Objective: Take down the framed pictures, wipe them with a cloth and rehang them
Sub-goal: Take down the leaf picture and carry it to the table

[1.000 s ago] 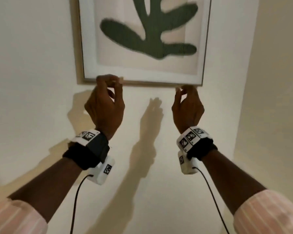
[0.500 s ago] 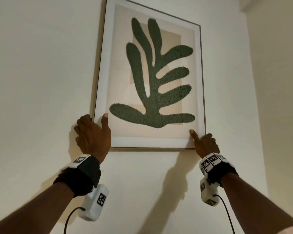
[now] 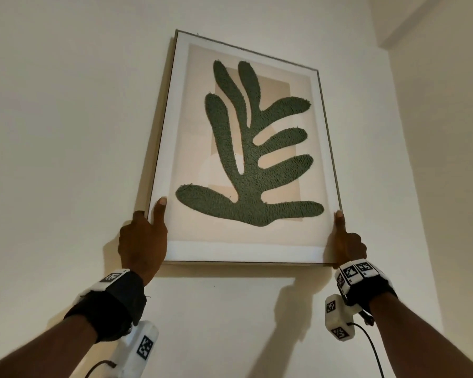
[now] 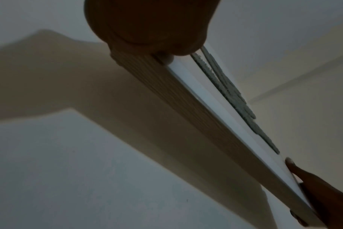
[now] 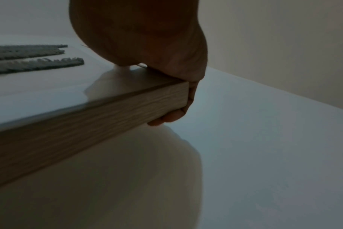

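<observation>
A framed picture (image 3: 243,148) with a green leaf shape on beige, in a thin wood frame, is up against the pale wall. My left hand (image 3: 144,236) grips its lower left corner, thumb on the glass and fingers behind the edge. My right hand (image 3: 346,242) grips the lower right corner the same way. In the left wrist view the frame's wooden bottom edge (image 4: 186,117) runs away from my left hand (image 4: 153,29) to the other hand at the far end. In the right wrist view my right hand (image 5: 166,65) has its fingers curled round the back of the frame corner (image 5: 162,96). No cloth is in view.
A side wall (image 3: 448,132) meets the picture's wall at a corner just right of the frame. A ceiling beam (image 3: 410,20) shows at top right. Shadows of my arms fall on the wall below the frame.
A second ago my hands hovered under the frame's bottom edge. They have since spread out to its two lower corners and taken hold, and my view has tilted up to take in the whole picture.
</observation>
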